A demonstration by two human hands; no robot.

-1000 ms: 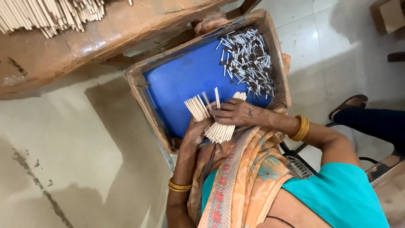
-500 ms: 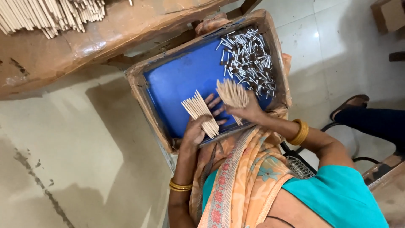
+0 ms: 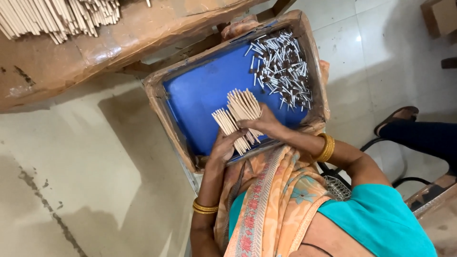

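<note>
Two bundles of pale wooden sticks (image 3: pixel 238 119) over blue tray (image 3: pixel 200 95); left hand (image 3: pixel 223 145) fingers closed round lower bundle; right hand (image 3: pixel 262 123) fingers clasping upper bundle; heap of dark-tipped sticks (image 3: pixel 281 66) in tray's far corner; stick pile (image 3: pixel 57 16) on desk (image 3: pixel 71 62).

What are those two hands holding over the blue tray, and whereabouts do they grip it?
Each holds a fan of thin pale sticks by its lower end: the left hand one bunch, the right hand the other.
</note>
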